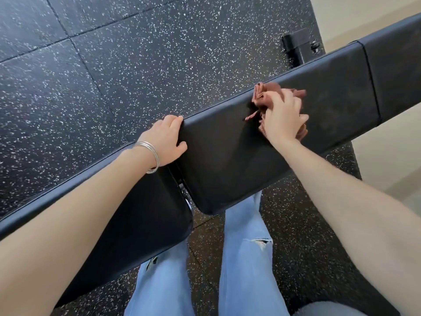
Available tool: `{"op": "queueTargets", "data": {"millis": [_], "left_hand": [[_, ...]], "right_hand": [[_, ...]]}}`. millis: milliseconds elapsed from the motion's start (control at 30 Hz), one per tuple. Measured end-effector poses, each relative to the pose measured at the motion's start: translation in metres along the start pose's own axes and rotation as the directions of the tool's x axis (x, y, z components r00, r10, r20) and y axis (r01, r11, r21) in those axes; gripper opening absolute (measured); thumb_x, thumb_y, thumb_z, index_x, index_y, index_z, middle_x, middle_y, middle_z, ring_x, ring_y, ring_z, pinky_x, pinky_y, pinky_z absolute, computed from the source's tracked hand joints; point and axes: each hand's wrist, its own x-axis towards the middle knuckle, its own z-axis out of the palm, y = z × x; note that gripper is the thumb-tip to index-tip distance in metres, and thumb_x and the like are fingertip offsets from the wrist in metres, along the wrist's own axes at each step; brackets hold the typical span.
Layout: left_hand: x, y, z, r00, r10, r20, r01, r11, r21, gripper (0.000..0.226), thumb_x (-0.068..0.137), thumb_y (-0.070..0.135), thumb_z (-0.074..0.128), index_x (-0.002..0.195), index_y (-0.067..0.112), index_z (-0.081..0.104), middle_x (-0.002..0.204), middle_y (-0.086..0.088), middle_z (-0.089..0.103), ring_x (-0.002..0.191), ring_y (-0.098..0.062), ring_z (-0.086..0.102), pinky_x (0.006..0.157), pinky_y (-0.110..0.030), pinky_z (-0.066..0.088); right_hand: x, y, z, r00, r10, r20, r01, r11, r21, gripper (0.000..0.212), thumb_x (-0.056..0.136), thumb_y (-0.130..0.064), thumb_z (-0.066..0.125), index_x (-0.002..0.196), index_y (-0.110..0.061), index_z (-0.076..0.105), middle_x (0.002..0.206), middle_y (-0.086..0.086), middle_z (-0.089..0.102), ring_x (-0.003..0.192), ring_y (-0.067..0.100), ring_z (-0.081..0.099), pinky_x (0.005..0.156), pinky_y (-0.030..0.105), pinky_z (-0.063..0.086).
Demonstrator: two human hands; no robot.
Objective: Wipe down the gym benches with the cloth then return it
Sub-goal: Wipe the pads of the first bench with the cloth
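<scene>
Black vinyl covers the gym bench (227,153), where the person's right hand (283,117) curls its fingers into a bunched reddish-brown cloth (262,92) pressed on the middle pad, while the left hand (167,140), thin bangles (149,156) at its wrist, grips that pad's end corner.

I note one black padded bench (223,142) running slantwise from lower left to upper right. Its smooth upholstery is divided into separate pads, with an open gap between the near-left pad and the middle one and a seam further right. A reddish-brown cloth (262,96) lies bunched and creased on top of the middle pad, towards its far edge and right end, largely covered by the right hand (282,117) that grips it.
</scene>
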Motion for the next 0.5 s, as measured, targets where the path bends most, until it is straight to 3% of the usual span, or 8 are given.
{"op": "queueTargets", "data": {"millis": [200,300,400,433,500], "left_hand": [[0.007,0.013,0.002,0.995,-0.096,-0.005,0.096,0.995,-0.039,0.07,0.09,0.036,0.049,0.147,0.01,0.017,0.149,-0.009,0.027,0.133,-0.033,0.031,0.104,-0.048,0.035],[0.01,0.021,0.004,0.985,-0.17,-0.019,0.169,0.985,-0.043,0.071,0.088,0.037,0.051,0.145,0.009,0.021,0.147,-0.011,0.032,0.131,-0.034,0.034,0.101,-0.048,0.036],[0.014,0.028,0.005,0.983,-0.181,-0.04,0.181,0.983,-0.009,0.071,0.087,0.039,0.052,0.145,0.009,0.023,0.145,-0.012,0.034,0.129,-0.036,0.035,0.103,-0.047,0.035],[0.016,0.031,0.005,0.982,-0.183,-0.053,0.183,0.983,0.003,0.071,0.087,0.04,0.052,0.144,0.009,0.024,0.145,-0.013,0.034,0.128,-0.036,0.036,0.103,-0.046,0.035],[0.021,0.041,0.007,0.978,-0.194,-0.078,0.197,0.98,0.023,0.071,0.087,0.041,0.051,0.144,0.008,0.026,0.145,-0.013,0.035,0.128,-0.037,0.036,0.104,-0.046,0.034]], "right_hand": [[-0.042,-0.047,0.017,0.942,-0.325,0.086,0.331,0.941,-0.073,0.041,0.088,-0.02,0.053,0.125,-0.037,0.05,0.145,0.001,0.034,0.127,0.031,0.03,0.09,0.05,0.029],[-0.052,-0.069,0.022,0.872,-0.477,0.109,0.487,0.868,-0.098,0.033,0.09,-0.024,0.051,0.121,-0.033,0.053,0.141,0.001,0.041,0.126,0.031,0.035,0.09,0.052,0.033],[-0.024,-0.049,0.016,0.771,-0.624,0.125,0.636,0.761,-0.123,0.033,0.087,-0.026,0.049,0.119,-0.033,0.056,0.136,-0.001,0.046,0.123,0.027,0.04,0.086,0.045,0.031],[-0.01,-0.036,0.013,0.77,-0.625,0.126,0.638,0.757,-0.143,0.033,0.087,-0.026,0.047,0.118,-0.034,0.056,0.137,-0.002,0.046,0.123,0.026,0.04,0.085,0.043,0.03],[0.025,-0.002,0.004,0.839,-0.534,0.104,0.544,0.822,-0.168,0.032,0.088,-0.025,0.044,0.117,-0.034,0.055,0.139,-0.002,0.044,0.124,0.026,0.037,0.086,0.042,0.029]]}}
